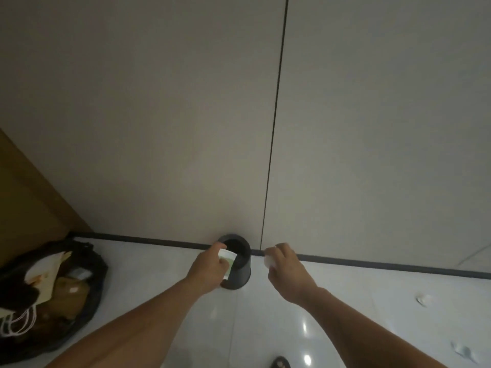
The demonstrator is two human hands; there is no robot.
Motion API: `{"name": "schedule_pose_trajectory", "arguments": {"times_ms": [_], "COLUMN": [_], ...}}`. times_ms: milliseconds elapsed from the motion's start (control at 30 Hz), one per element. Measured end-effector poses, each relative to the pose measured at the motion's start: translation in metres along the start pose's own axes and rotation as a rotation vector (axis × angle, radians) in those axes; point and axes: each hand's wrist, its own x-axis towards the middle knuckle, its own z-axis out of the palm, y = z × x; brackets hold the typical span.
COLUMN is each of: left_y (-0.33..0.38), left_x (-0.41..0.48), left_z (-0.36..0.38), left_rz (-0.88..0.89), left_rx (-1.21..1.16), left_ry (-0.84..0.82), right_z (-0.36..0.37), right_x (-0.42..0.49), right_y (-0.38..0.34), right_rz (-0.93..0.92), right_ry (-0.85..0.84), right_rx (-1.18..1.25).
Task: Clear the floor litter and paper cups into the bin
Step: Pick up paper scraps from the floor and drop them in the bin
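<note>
A small dark round bin (240,272) stands on the white floor against the wall. My left hand (208,268) grips a white paper cup with green print (228,260), held just over the bin's left rim. To the right of the bin, my right hand (283,266) holds a white crumpled paper (269,261), which shows at its fingertips. More litter lies on the floor at the right: a crumpled white piece (424,300) and another scrap (463,350).
A black rubbish bag (98,269) full of paper bags and wrappers sits at the left, below a brown panel (29,205). The pale wall (186,115) with a dark skirting strip (372,261) is close ahead. A sandal toe (280,363) shows at the bottom edge.
</note>
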Motion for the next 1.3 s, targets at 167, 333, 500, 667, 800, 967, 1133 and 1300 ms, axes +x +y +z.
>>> {"name": "schedule_pose_trajectory", "arguments": {"times_ms": [167, 333, 500, 667, 800, 967, 1133, 1300], "left_y": [0.027, 0.036, 0.021, -0.015, -0.05, -0.107, -0.176, -0.235], "left_x": [0.067, 0.124, 0.194, 0.276, 0.345, 0.423, 0.49, 0.532], "left_z": [-0.023, -0.026, -0.025, -0.021, -0.005, 0.065, 0.163, 0.236], "left_rz": [-0.02, -0.015, 0.012, 0.023, 0.028, 0.022, 0.05, 0.059], "left_rx": [0.068, 0.083, 0.068, 0.106, 0.181, 0.2, 0.232, 0.271], "left_ry": [0.058, 0.024, -0.018, -0.165, -0.265, -0.361, -0.449, -0.509], "right_z": [-0.015, -0.016, 0.016, 0.069, 0.123, 0.209, 0.317, 0.409], "right_x": [0.084, 0.141, 0.194, 0.248, 0.287, 0.328, 0.356, 0.374], "right_y": [0.008, 0.019, 0.03, 0.036, 0.05, 0.1, 0.172, 0.225], "right_rz": [-0.046, -0.049, 0.015, 0.212, 0.372, 0.537, 0.685, 0.802], "right_ry": [-0.005, -0.026, -0.086, -0.064, -0.058, -0.062, -0.07, -0.06], "right_rx": [0.03, 0.01, 0.01, 0.083, 0.145, 0.259, 0.321, 0.371]}}
